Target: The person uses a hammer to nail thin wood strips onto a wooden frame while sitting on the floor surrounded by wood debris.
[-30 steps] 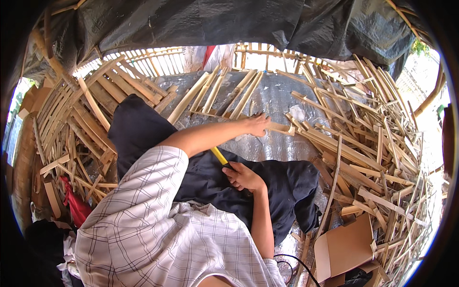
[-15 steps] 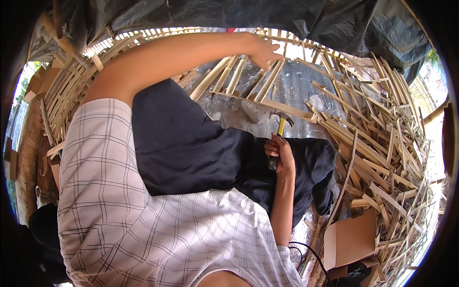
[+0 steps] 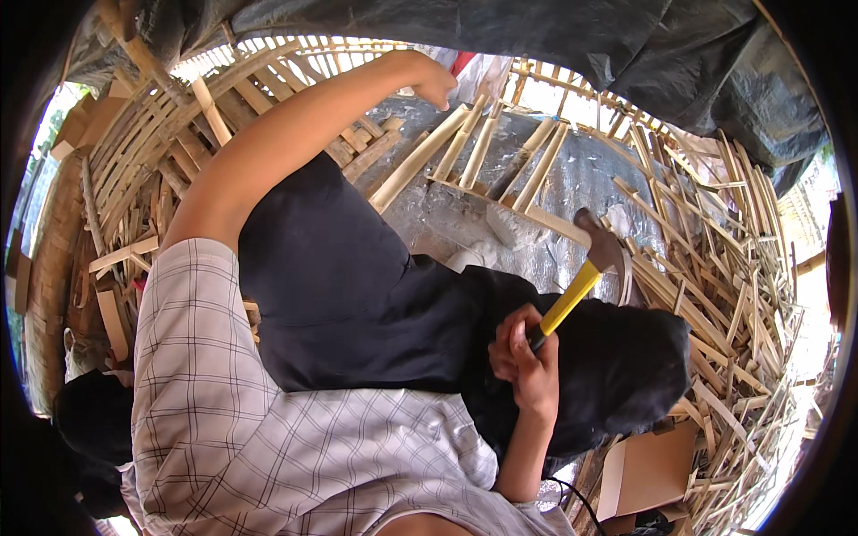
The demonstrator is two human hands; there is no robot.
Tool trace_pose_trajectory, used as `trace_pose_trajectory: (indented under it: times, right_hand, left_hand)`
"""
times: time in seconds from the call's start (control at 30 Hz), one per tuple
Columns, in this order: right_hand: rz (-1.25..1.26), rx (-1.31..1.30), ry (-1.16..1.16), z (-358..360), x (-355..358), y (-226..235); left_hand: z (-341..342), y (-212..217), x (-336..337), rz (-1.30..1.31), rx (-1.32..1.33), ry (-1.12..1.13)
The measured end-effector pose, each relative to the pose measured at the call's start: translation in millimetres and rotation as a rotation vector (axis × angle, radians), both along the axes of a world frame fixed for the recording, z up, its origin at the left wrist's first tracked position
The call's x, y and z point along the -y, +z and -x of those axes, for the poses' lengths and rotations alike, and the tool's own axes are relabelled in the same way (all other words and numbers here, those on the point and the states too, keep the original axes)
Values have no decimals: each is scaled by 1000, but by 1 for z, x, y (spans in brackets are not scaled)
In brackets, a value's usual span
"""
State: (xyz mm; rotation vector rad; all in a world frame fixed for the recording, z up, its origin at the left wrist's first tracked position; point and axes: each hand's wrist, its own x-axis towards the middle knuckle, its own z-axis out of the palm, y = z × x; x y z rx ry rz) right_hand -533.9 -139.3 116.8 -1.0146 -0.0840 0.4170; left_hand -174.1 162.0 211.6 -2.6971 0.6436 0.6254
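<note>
My right hand [image 3: 527,362] is closed round the black grip of a claw hammer [image 3: 572,297] with a yellow shaft. The hammer is raised, its dark head pointing away from me above my trouser leg. My left arm reaches far forward. At its end, my left hand [image 3: 433,82] is bent down near the far end of a bamboo slat [image 3: 420,161]; its fingers are mostly hidden, and whether it touches the slat cannot be told. Several slats lie side by side across a bamboo crosspiece [image 3: 559,225], forming a frame on the ground ahead.
Loose bamboo strips [image 3: 715,268] are heaped along the right. More wood pieces [image 3: 179,161] lie at the left. An opened cardboard box [image 3: 648,472] and a black cable [image 3: 581,497] are at lower right. Black plastic sheeting [image 3: 554,31] hangs across the far side.
My left hand has moved leftward from the right-hand slats to the leftmost ones. The hammer in my right hand has come up and tilted to the right. The view has shifted slightly.
</note>
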Motion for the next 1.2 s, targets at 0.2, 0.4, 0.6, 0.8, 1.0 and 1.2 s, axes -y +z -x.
trace_pose_trajectory:
  times: [0.2, 0.4, 0.6, 0.8, 1.0, 1.2]
  right_hand:
    - [178, -379, -130, -9, 5, -6]
    - [100, -406, -164, -30, 8, -18]
    - [136, -441, -128, -40, 4, -23]
    - [161, -464, -145, -54, 8, -27]
    - [220, -446, -116, -62, 14, -27]
    - [307, -321, -151, -86, 17, 0]
  left_hand:
    - [-33, -112, -26, 5, -213, 107]
    - [2, -214, -58, -88, -193, 87]
    - [-2, -267, -87, 120, -151, 278]
    - [-35, -268, -105, 325, -277, 469]
    - [-51, -248, -121, 489, -70, 392]
    - [-73, -172, -106, 846, 201, 309]
